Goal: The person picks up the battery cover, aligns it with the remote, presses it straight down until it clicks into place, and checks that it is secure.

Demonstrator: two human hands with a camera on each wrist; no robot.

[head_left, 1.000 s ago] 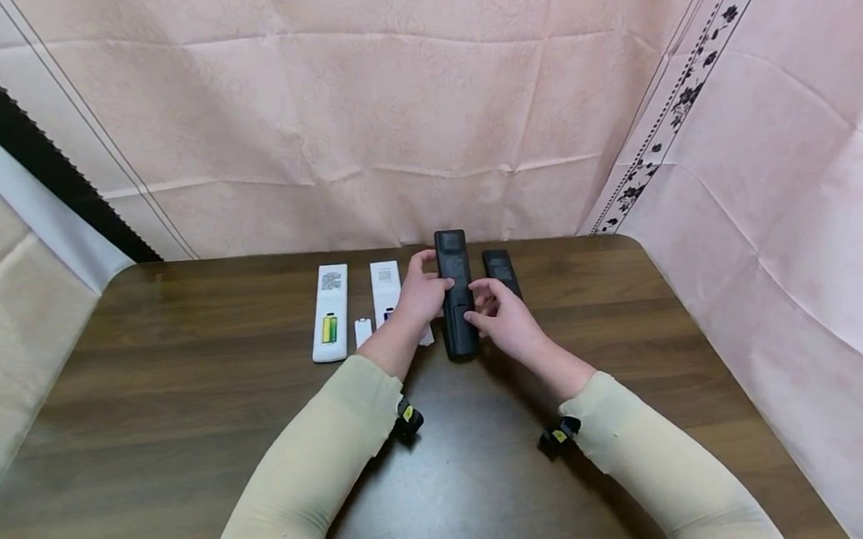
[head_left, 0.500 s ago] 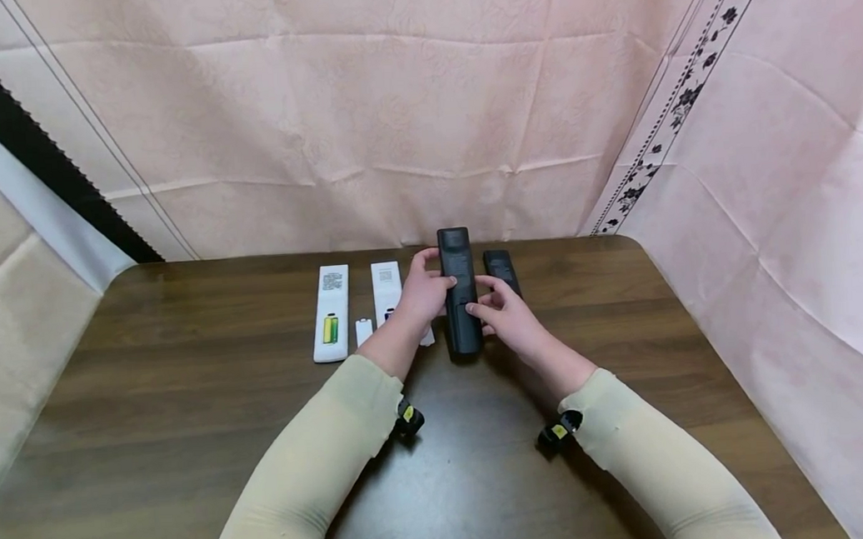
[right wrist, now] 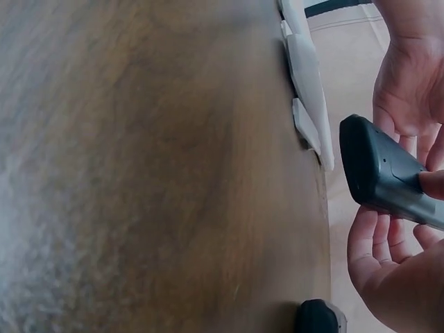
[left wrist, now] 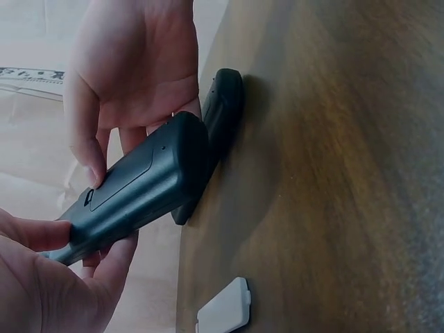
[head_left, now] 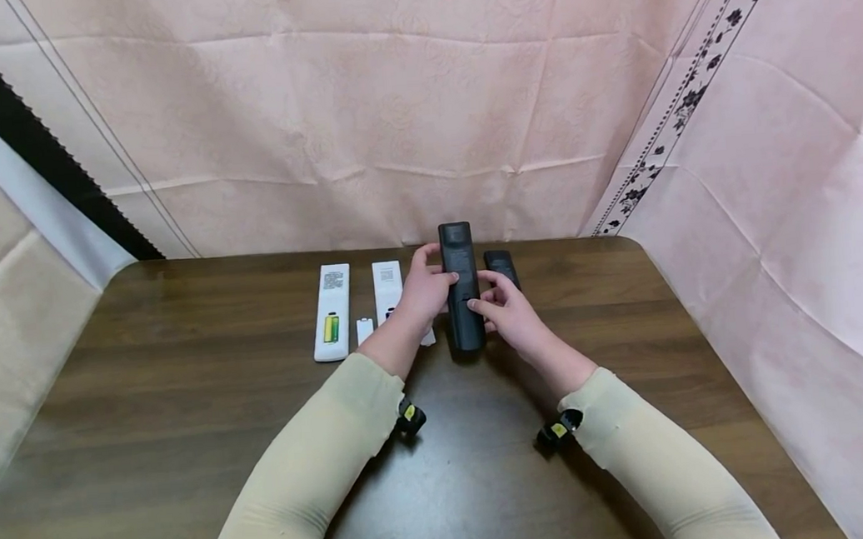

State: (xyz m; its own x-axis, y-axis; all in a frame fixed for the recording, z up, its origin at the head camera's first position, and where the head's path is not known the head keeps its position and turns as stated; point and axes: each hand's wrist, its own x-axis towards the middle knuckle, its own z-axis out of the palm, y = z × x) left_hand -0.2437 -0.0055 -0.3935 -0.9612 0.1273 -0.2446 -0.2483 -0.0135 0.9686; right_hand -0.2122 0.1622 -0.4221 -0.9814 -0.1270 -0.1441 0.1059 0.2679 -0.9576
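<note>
Held off the table, back side up, is a black remote control [head_left: 468,329]. My left hand [head_left: 422,295] grips its left side around the middle, thumb on the back and fingers underneath. From the right, my right hand [head_left: 513,312] has its thumb at the latch of the battery cover [left wrist: 132,177], which sits in place. In the right wrist view, the fingers [right wrist: 362,243] of that hand curl under the remote's edge. A second black remote [head_left: 501,262] lies behind my right hand, partly hidden by it.
Two white remotes lie to the left: one [head_left: 335,291] with batteries [head_left: 331,328] in its uncovered compartment, the other [head_left: 386,281] partly behind my left hand. Small white battery covers [head_left: 364,330] lie beside them. A pink cloth [head_left: 391,122] hangs behind the wooden table [head_left: 184,387].
The black remote has risen slightly and shifted a little right in both hands. My right thumb has moved up slightly with it, and the right fingers have closed in against its side.
</note>
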